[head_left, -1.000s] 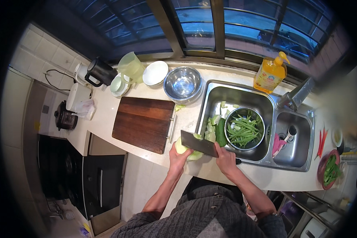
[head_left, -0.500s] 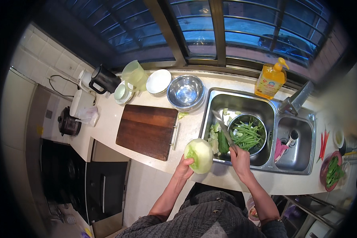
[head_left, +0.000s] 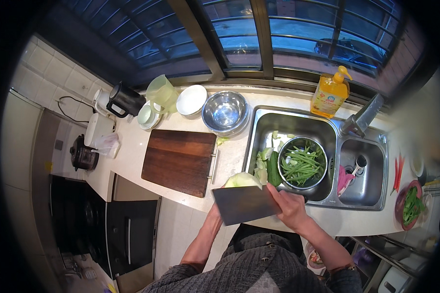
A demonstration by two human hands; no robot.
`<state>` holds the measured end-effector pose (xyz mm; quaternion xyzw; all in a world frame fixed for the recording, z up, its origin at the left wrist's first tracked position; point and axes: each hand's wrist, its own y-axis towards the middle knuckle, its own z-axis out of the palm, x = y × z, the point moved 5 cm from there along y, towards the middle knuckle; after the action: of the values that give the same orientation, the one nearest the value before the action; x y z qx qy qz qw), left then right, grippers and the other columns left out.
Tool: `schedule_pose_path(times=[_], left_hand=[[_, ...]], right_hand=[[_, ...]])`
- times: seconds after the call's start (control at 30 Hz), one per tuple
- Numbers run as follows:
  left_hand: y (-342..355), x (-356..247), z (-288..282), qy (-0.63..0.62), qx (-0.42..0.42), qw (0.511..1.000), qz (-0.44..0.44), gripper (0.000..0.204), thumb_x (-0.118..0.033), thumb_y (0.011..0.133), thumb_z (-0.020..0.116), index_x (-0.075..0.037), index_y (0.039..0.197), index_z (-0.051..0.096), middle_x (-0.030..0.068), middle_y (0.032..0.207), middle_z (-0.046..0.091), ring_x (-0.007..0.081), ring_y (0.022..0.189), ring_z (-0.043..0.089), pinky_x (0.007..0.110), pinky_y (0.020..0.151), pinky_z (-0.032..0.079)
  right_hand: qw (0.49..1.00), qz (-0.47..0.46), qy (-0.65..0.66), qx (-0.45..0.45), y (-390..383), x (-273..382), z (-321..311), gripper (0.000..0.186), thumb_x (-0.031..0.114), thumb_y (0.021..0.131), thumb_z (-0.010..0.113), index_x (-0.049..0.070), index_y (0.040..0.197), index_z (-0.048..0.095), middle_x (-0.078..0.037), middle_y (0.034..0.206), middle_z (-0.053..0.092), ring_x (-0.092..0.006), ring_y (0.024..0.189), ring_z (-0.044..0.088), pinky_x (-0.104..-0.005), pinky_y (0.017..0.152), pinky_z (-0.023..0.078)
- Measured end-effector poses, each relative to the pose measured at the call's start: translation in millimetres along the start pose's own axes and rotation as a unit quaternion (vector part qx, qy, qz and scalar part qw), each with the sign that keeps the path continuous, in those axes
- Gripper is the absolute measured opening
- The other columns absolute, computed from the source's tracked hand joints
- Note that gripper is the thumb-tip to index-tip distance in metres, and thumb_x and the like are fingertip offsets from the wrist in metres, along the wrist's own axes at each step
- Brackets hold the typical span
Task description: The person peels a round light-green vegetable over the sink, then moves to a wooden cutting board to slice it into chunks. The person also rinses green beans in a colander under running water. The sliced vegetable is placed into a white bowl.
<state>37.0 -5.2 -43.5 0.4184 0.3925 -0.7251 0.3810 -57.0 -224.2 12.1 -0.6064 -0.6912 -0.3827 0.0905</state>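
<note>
In my right hand (head_left: 289,209) is a cleaver (head_left: 244,204), its fingers closed on the handle end. The broad dark blade lies flat to view, across the near side of a round, pale green, peeled-looking vegetable (head_left: 243,179). My left hand (head_left: 214,216) supports that vegetable from the left; the blade hides its fingers and most of the vegetable. Both are above the counter edge, left of the sink (head_left: 322,199). In the sink's big basin, a metal bowl of green beans (head_left: 305,163) stands beside a cucumber-like green vegetable (head_left: 274,168) and pale green scraps (head_left: 261,161).
A wooden cutting board (head_left: 178,161) lies left of my hands. Behind it stand metal bowls (head_left: 225,112), a white bowl (head_left: 191,100) and a pale green jug (head_left: 162,94). A yellow soap bottle (head_left: 330,95) and the faucet (head_left: 362,119) rise behind the sink.
My right hand has swung the cleaver from over the sink down and left to the vegetable. The blade has turned broadside and now covers much of the vegetable and my left fingers.
</note>
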Motion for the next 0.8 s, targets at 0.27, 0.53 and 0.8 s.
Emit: schedule_pose_path(times=[0.27,0.53,0.8], left_hand=[[9.7,-13.5,8.7,-0.005,0.194,0.979,-0.068,0.076,-0.012,0.065,0.090,-0.005,0.130,0.051,0.0045,0.117,0.062,0.0160,0.110,0.060,0.032,0.098,0.049],[20.3,-24.9,19.7,0.088,0.120,0.986,-0.071,0.023,-0.014,0.096,0.061,-0.010,0.118,0.056,0.0014,0.106,0.063,0.0079,0.097,0.059,0.025,0.087,0.050],[4.9,-37.5,30.0,0.107,0.237,0.965,-0.015,0.057,-0.010,0.070,0.087,-0.005,0.118,0.057,0.0032,0.112,0.063,0.0129,0.107,0.059,0.031,0.095,0.049]], right_hand=[[0.989,0.145,0.027,0.014,-13.5,-69.0,31.2,0.034,0.002,0.082,0.065,0.006,0.116,0.070,-0.017,0.075,0.067,-0.0377,0.065,0.065,-0.0444,0.058,0.052],[0.999,-0.044,-0.012,0.005,12.7,21.5,-13.3,0.065,0.003,0.070,0.072,0.002,0.133,0.060,-0.005,0.069,0.049,-0.0236,0.058,0.058,-0.0362,0.052,0.048],[0.990,0.130,0.045,0.037,-7.4,-49.8,27.2,0.036,0.004,0.084,0.066,0.001,0.120,0.068,-0.018,0.076,0.067,-0.0344,0.065,0.066,-0.0407,0.057,0.051]])
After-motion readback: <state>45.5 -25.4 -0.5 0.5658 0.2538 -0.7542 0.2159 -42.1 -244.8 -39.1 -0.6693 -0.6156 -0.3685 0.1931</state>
